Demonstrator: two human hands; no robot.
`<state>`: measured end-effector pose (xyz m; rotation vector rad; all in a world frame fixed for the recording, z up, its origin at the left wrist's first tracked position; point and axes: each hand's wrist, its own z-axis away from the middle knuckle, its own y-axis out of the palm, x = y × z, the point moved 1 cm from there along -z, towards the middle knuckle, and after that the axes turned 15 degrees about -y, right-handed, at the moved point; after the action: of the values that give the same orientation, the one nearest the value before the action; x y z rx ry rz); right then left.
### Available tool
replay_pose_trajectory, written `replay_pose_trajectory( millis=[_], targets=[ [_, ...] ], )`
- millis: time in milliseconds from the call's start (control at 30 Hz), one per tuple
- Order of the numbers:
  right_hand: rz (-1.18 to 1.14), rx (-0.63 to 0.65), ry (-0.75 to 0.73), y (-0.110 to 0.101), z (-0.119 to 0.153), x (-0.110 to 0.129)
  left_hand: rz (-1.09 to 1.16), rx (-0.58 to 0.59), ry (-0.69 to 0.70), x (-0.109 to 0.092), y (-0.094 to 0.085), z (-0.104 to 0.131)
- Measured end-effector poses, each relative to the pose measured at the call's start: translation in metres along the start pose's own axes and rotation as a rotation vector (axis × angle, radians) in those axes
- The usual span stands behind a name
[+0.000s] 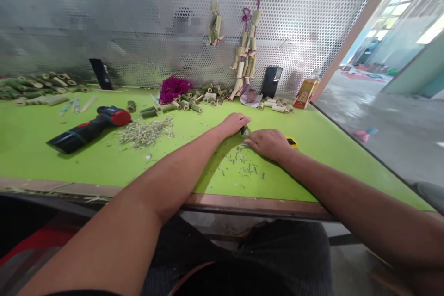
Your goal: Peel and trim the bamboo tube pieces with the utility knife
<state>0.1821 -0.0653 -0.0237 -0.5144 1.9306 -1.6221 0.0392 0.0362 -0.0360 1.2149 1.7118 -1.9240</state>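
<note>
Over the green tabletop, my left hand (236,124) is closed around a short piece of green bamboo (245,130), its fingers partly covering it. My right hand (268,144) comes in close from the right, fingers wrapped around a utility knife (292,142). Only the knife's yellow and black end shows behind that hand; the blade is mostly hidden at the bamboo. Below both hands, thin green and grey shavings (248,166) lie scattered on the table.
A black-and-red power tool (92,127) and a pile of pale shavings (145,132) are at left. Along the back sit purple netting (174,89), cut bamboo pieces (185,105), a phone (271,82) and a bottle (307,89). Strung bamboo (247,53) hangs from the perforated metal panel (138,18).
</note>
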Motion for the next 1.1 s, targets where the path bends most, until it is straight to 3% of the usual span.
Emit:
replay_pose_trajectory(
  millis=[67,233,433,533,733,1100],
  targets=[
    [0.013,-0.021,-0.004,-0.001,0.001,0.002,0.001,-0.021,-0.005,0.001,0.001,-0.001],
    [0.035,-0.111,0.15,0.0,-0.002,-0.002,0.007,-0.015,0.048,-0.001,0.005,0.0],
    [0.035,-0.115,0.237,0.002,-0.006,-0.008,0.135,0.094,0.01,-0.002,0.002,0.006],
    [0.029,-0.109,0.24,0.001,-0.007,-0.009,0.106,0.125,0.028,-0.002,0.0,0.006],
    [0.04,-0.106,0.247,0.002,-0.007,-0.01,-0.024,0.024,0.071,-0.003,0.001,0.002],
    [0.004,-0.042,0.192,-0.001,-0.007,-0.008,-0.01,0.035,0.03,-0.001,-0.001,0.002]
  ],
)
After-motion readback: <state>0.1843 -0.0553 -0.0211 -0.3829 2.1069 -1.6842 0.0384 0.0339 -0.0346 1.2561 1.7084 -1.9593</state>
